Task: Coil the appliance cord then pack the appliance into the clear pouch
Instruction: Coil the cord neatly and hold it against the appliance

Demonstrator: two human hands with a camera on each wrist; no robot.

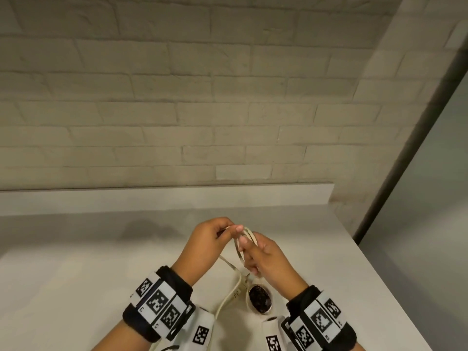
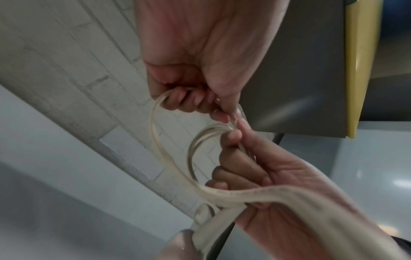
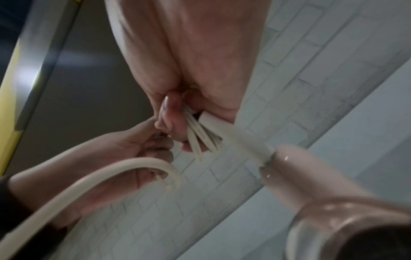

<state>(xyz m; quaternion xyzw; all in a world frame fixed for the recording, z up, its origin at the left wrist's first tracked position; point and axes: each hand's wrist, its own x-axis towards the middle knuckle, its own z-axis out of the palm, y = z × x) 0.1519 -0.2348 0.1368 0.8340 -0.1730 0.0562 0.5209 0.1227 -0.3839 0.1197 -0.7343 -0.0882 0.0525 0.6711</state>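
Pinching the one cream cord (image 1: 247, 235) between thumb and fingers, your left hand (image 1: 206, 240) is feeding it toward your right hand (image 1: 263, 257), which is clenching a bundle of about three or four loops just beside it. Both of your hands are hovering above the grey countertop (image 1: 76, 262), the loose cord is trailing down to the one appliance (image 1: 259, 300), and that pale appliance is lying on the countertop between your two wrists, its dark round opening facing up.
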